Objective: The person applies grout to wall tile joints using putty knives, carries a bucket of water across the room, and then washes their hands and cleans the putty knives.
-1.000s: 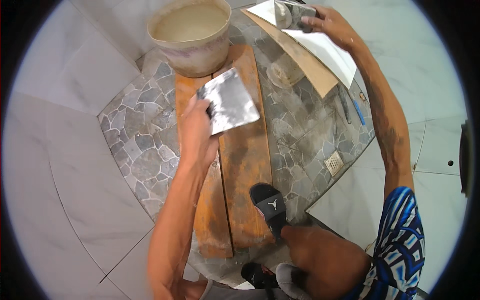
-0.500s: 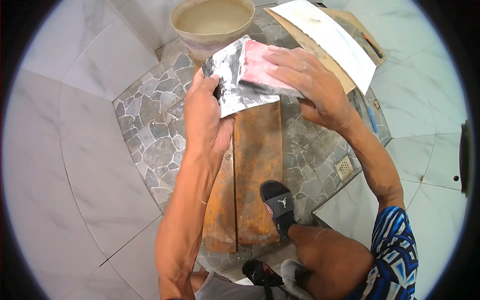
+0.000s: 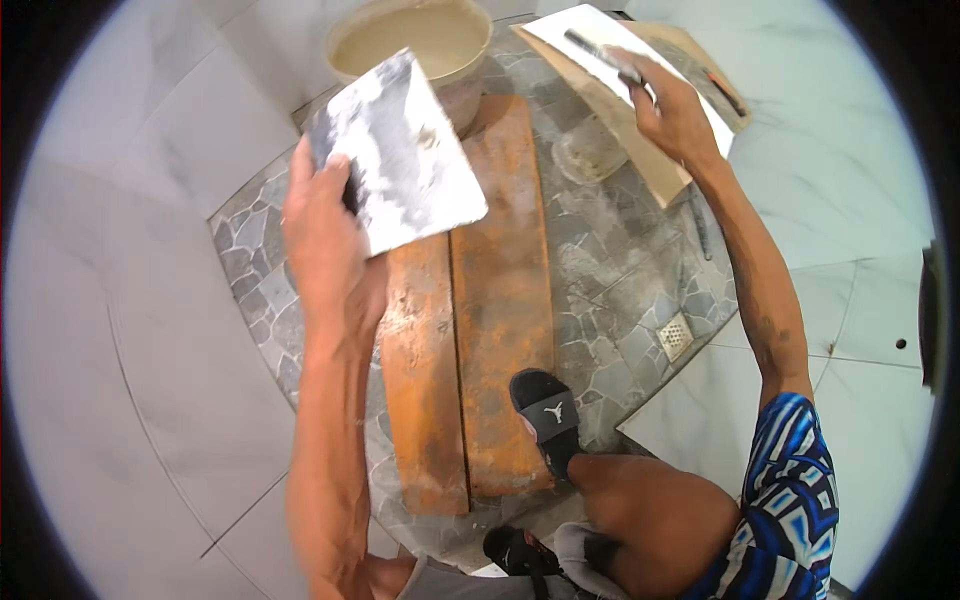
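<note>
Gripping one steel trowel (image 3: 400, 150) in left-hand fingers (image 3: 320, 215), right-hand fingers (image 3: 655, 85) clamped on one dark tool (image 3: 600, 52), above two planks (image 3: 480, 330).

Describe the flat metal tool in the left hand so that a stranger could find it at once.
Start at the two orange-brown planks lying on the stone-pattern floor. Above their far end, before the tan bucket, the left hand holds the trowel: the only shiny grey plate, smeared with pale mortar.

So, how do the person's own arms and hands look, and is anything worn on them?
Both forearms are bare and lean, with no sleeves, gloves, watch or rings visible. The left hand and the right hand are bare too. The right forearm shows faint dark marks near the elbow, too blurred to identify.
</note>
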{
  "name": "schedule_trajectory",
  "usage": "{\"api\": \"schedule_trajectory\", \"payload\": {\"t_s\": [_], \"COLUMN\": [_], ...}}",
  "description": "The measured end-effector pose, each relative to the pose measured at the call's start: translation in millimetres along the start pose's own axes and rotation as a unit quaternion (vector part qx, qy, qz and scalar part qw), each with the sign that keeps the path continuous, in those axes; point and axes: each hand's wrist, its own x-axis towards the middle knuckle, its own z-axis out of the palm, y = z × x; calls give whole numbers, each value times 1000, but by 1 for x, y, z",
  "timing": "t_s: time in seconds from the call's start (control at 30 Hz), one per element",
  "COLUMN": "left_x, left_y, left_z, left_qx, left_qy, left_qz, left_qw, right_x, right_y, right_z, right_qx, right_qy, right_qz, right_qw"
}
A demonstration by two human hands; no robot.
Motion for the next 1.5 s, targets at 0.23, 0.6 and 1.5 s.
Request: {"api": "schedule_trajectory", "payload": {"t_s": [0.23,0.6,1.5], "left_x": [-13,-16,-43], "left_y": [-14,-36,-58], "left_z": [-33,-50,-51], "left_qx": [58,73,-152], "left_qy": [26,41,71], "left_qz": [-44,-81,-161], "left_qw": [997,993,973], "right_x": [39,50,-12], "right_y": [152,168,-168], "right_z": [24,58,18], "right_qx": [-185,-275,286], "right_qy": [-22,-214,-137], "right_qz": [-1,48,86], "right_qw": [983,936,945]}}
